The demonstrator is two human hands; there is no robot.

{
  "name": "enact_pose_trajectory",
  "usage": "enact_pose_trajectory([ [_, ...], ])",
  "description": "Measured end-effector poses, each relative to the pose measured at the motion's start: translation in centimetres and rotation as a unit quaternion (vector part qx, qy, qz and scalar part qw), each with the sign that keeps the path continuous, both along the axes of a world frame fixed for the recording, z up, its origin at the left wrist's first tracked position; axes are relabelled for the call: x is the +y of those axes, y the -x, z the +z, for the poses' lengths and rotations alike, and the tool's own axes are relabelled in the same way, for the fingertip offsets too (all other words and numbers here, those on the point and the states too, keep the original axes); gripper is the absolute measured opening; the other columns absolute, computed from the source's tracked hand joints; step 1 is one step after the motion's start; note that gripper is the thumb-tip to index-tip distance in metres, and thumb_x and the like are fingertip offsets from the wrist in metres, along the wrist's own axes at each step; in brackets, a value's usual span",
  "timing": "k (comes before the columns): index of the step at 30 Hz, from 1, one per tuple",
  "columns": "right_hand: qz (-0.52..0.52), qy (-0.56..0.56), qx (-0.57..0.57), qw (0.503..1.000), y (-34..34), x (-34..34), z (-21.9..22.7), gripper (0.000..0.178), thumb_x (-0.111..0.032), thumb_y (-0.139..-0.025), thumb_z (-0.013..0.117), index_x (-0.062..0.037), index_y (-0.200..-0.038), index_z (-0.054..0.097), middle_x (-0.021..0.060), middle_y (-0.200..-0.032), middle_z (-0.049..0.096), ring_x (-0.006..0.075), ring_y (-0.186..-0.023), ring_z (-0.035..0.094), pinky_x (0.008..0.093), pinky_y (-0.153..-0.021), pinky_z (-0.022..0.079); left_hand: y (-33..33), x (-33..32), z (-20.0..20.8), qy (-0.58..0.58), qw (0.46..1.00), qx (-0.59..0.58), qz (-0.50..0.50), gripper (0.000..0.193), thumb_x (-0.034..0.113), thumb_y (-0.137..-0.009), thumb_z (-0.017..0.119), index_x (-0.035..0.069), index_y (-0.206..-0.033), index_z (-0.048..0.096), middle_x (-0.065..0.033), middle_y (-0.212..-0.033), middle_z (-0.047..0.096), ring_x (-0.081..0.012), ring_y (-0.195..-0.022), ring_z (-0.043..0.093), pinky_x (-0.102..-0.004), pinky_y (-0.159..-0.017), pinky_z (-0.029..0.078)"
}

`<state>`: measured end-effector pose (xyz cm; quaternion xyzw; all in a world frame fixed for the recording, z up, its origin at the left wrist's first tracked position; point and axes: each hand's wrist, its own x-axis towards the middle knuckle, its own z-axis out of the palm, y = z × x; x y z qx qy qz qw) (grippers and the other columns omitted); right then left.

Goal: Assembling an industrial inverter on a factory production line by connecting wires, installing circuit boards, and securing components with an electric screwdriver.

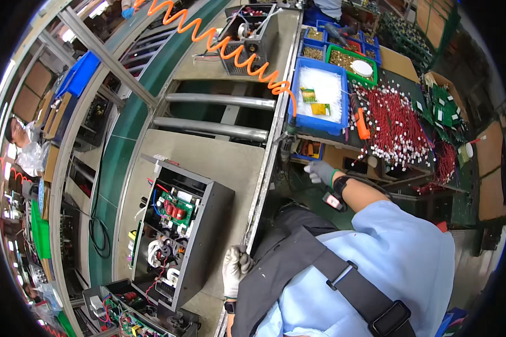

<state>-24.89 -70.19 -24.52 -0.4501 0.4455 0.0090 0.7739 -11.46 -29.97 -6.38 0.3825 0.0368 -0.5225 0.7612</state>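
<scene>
My left hand (237, 269), in a pale glove, rests at the conveyor's near metal edge with its fingers curled in. Whatever it may hold is hidden. To its left an open dark metal case (199, 241) lies on a board, showing a green circuit board (178, 209), red coils and loose wires inside. My right hand (321, 172), in a grey glove, hangs beside the workbench, below the blue tray. Its fingers look loosely apart, and nothing shows in them. A dark power tool (285, 147) hangs left of it, near the end of an orange coiled hose (225, 50).
Steel rollers (213, 129) separate the boards on the conveyor. A second case (250, 42) stands farther along; another opened unit (132, 312) sits near. The bench carries a blue tray (326, 121), a green screw tray (343, 59), red wire bundles (396, 123) and an orange-handled tool (361, 123).
</scene>
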Motion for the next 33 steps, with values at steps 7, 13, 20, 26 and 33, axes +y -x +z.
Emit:
enact_pose_trajectory([
  [7, -0.053, 0.083, -0.071, 0.993, -10.0, -1.5, 1.5, 0.048, -0.020, -0.080, 0.067, -0.0131, -0.124, 0.052, 0.0009, -0.120, 0.058, 0.0183, -0.112, 0.053, 0.0396, -0.096, 0.041, -1.2, -1.5, 0.6, -0.027, 0.991, -0.082, 0.102, 0.028, 0.021, -0.088, 0.065, 0.001, -0.105, 0.056, -0.0063, -0.080, 0.055, -0.0130, -0.063, 0.048, -0.0218, -0.055, 0.040],
  [13, 0.008, 0.153, -0.146, 0.977, -9.3, 1.8, 12.6, 0.033, -0.008, -0.073, 0.070, -0.0024, -0.104, 0.062, 0.0040, -0.080, 0.062, 0.0134, -0.073, 0.060, 0.0254, -0.056, 0.049, -2.8, -2.5, 2.8, 0.008, 0.992, -0.072, 0.101, 0.038, 0.017, -0.089, 0.064, -0.003, -0.118, 0.051, -0.0086, -0.091, 0.059, -0.0133, -0.074, 0.053, -0.0246, -0.065, 0.044],
  [20, 0.120, 0.261, -0.552, 0.783, -15.3, 1.6, 32.3, 0.050, -0.035, -0.079, 0.066, -0.0010, -0.114, 0.055, 0.0106, -0.105, 0.060, 0.0204, -0.078, 0.060, 0.0331, -0.073, 0.050, -5.7, -3.9, 7.2, 0.011, 0.974, -0.213, 0.075, 0.038, 0.026, -0.089, 0.065, -0.003, -0.113, 0.054, -0.0057, -0.093, 0.058, -0.0090, -0.075, 0.054, -0.0220, -0.067, 0.044],
  [26, 0.142, -0.156, -0.727, 0.654, -19.5, 9.0, 38.7, 0.056, -0.018, -0.089, 0.060, -0.0044, -0.135, 0.032, 0.0126, -0.116, 0.052, 0.0139, -0.065, 0.049, 0.0243, -0.047, 0.042, -4.3, -4.5, 9.2, 0.040, 0.970, -0.226, 0.077, 0.036, 0.026, -0.091, 0.062, -0.001, -0.113, 0.053, -0.0016, -0.088, 0.054, -0.0053, -0.075, 0.050, -0.0185, -0.061, 0.041],
  [33, 0.153, -0.061, -0.683, 0.711, -19.7, 18.7, 38.2, 0.050, -0.010, -0.081, 0.064, -0.0057, -0.124, 0.040, 0.0110, -0.106, 0.054, 0.0163, -0.070, 0.056, 0.0331, -0.060, 0.050, -1.8, -0.4, 8.2, 0.126, 0.972, -0.113, 0.163, 0.043, 0.035, -0.090, 0.062, -0.004, -0.109, 0.054, 0.0001, -0.073, 0.049, -0.0053, -0.060, 0.044, -0.0166, -0.053, 0.034],
])
